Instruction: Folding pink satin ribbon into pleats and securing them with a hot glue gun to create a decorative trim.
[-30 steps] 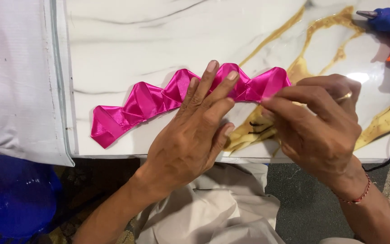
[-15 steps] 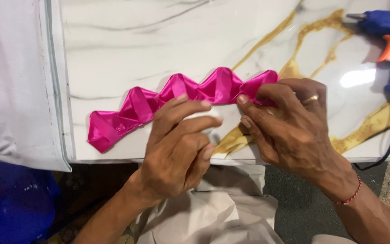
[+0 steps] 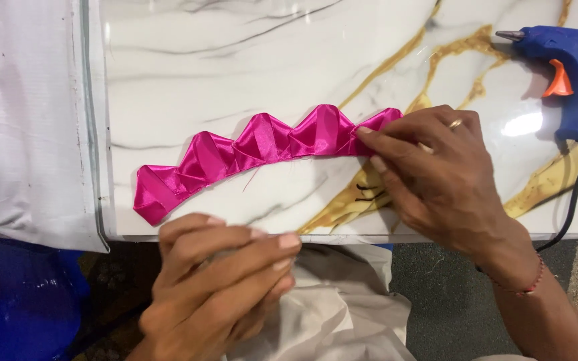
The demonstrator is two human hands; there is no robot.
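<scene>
Pink satin, folded into a row of peaked triangles, makes a ribbon strip that lies flat on the marble-patterned table. It curves gently from its lower end near the table's front edge up to its far end under the person's right hand. That hand rests palm down on the table, its fingers close together and stretched toward the strip, the fingertips pressing the last pink fold against the surface. A ring shows on one finger, and a thin red bracelet circles the wrist.

The left hand is off the table, just in front of its edge and below the strip's near end, well apart from the satin. Its fingers are curled loosely together with the fingertips pointing toward the right hand; I cannot tell whether it holds anything. Beneath it lies a pale beige cloth over the person's lap.

A few short dark threads lie on the table just under the right hand's fingers. Beyond that hand, toward the far corner, a blue glue gun with an orange trigger lies with its nozzle pointing toward the ribbon side, its black cord trailing off the edge past the right wrist. Out past the left hand, a white sheet covers the neighbouring surface, with something blue below it.
</scene>
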